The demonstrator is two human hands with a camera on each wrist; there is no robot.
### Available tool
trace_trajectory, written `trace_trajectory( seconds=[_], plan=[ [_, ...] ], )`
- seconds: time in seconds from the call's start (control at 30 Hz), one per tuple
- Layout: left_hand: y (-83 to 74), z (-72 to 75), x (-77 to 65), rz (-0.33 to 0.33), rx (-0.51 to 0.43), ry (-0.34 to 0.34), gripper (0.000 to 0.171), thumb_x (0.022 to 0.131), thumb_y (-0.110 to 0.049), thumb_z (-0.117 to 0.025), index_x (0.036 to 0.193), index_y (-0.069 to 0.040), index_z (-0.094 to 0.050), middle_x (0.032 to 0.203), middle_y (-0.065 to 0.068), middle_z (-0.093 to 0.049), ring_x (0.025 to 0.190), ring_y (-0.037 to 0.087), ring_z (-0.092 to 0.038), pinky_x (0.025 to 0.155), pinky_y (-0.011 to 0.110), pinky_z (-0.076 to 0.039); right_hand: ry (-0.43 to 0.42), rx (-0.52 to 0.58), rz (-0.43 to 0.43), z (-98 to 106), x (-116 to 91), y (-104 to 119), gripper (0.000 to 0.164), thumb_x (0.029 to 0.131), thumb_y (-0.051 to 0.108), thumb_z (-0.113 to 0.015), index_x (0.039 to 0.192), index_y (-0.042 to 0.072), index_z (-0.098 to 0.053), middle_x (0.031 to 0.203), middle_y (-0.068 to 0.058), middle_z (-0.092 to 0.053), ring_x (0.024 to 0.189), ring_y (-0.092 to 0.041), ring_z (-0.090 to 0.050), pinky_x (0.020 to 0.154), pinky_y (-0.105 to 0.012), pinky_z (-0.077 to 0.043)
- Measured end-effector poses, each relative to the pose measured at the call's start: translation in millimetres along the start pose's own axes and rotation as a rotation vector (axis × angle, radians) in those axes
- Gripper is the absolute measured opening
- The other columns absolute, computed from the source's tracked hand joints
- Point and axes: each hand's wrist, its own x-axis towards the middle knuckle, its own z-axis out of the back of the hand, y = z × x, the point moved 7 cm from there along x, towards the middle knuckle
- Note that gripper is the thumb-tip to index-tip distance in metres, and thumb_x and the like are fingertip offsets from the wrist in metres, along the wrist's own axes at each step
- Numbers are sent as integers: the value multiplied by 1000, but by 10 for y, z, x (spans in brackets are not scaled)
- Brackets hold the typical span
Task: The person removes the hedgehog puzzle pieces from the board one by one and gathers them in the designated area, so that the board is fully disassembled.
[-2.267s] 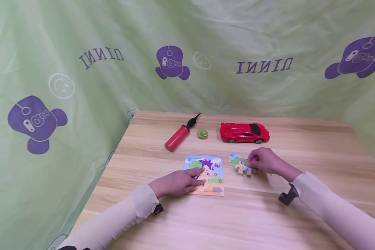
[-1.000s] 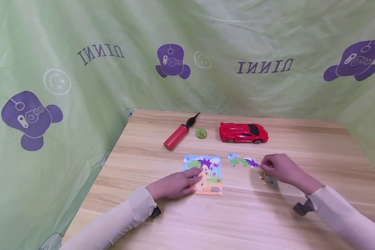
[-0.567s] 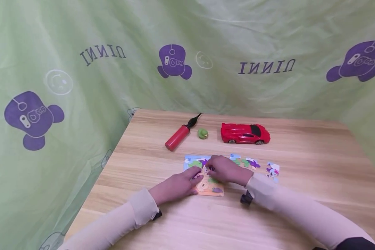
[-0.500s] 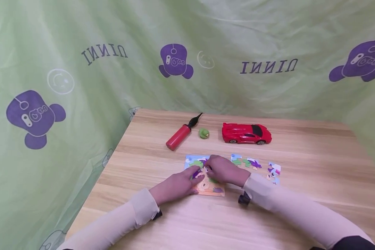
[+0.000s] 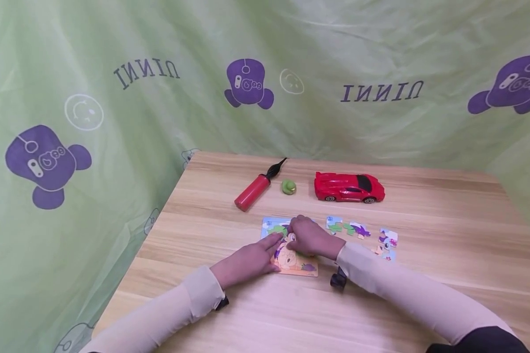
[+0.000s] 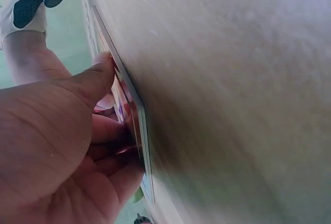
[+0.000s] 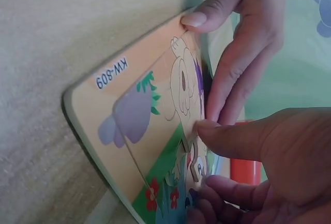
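A square picture puzzle board [image 5: 310, 272] with a cartoon hedgehog lies on the wooden table. My left hand [image 5: 249, 262] rests on its left side, fingers extended over the picture and thumb near the lower edge, as the left wrist view shows. Over the board's upper right part, my right hand [image 5: 313, 238] pinches a small puzzle piece [image 7: 195, 164] between thumb and curled fingertips; the piece stands slightly raised from the picture. A purple fruit and the print KW-809 show along the lower border in the right wrist view. The right hand covers the upper right of the picture.
Right of the board lie loose puzzle pieces: a blue and green corner [image 5: 333, 224], a green and purple one [image 5: 357, 230] and several clustered together [image 5: 386, 244]. Behind stand a red hand pump [image 5: 252, 192], a green toy duck [image 5: 288, 187] and a red toy car [image 5: 349, 188]. A green curtain [image 5: 309, 132] hangs behind the table.
My right hand spread the loose pieces apart toward the right, then crossed left to the board, where it has shifted only slightly since. The left hand has stayed on the board.
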Motion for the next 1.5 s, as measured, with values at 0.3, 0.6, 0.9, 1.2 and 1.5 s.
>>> trace_trajectory(
  seconds=[0.3,0.6,0.9,1.2,1.5],
  plan=[
    [-4,3,5,15,-73,28,75,99,-51,-54,150,3,-41,165,16,-29,149,23,-38,111,30,-47,24,50,-29,31,45,-44,30,80,20,-84,98,4,-66,97,-7,-60,86,-18,-55,80,-33,-52],
    [-15,-14,13,-3,6,11,74,99,-53,-52,147,3,-45,163,18,-33,151,25,-35,112,29,-47,88,167,-46,47,81,-78,31,84,14,-80,109,4,-64,79,-1,-61,70,-12,-55,64,-23,-47],
    [25,-30,22,52,-81,34,74,99,-51,-55,150,0,-43,165,13,-30,145,24,-44,109,32,-50,79,344,-10,59,155,-247,18,82,7,-80,92,5,-65,75,-1,-58,70,-11,-51,64,-21,-43],
    [86,38,35,-5,-165,-29,62,102,-45,-55,145,-1,-51,157,14,-44,142,25,-49,114,35,-46,74,346,39,95,130,-179,17,84,5,-78,91,8,-62,70,2,-55,63,-9,-51,61,-20,-43],
    [4,61,-18,-132,-127,-35,47,103,-41,-50,147,-26,-53,153,15,-49,145,32,-45,113,40,-47,102,293,10,57,173,-172,17,84,7,-79,96,6,-65,69,-1,-60,61,-8,-52,60,-21,-44]
  ],
)
